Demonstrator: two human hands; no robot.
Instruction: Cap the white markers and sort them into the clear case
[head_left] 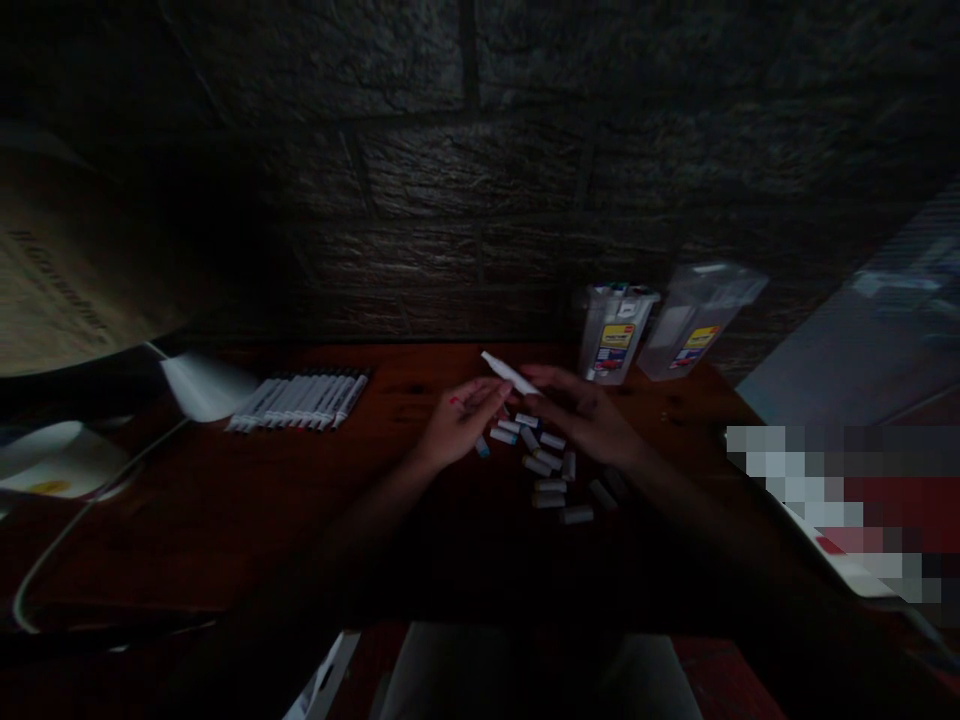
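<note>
A white marker without a cap on its upper-left end is held slantwise above the dark wooden table. My left hand has its fingers closed around the marker's middle. At the marker's lower-right end, my right hand is bent round it, thumb and fingers at the barrel. Beneath and between the hands lie several loose marker caps, pale with coloured ends. Over to the left, several white markers rest side by side in a row.
Two clear plastic cases with yellow labels stand at the back right, near a brick wall. A white cone-shaped object, a cable and a brown paper bag are at the left. The scene is very dark.
</note>
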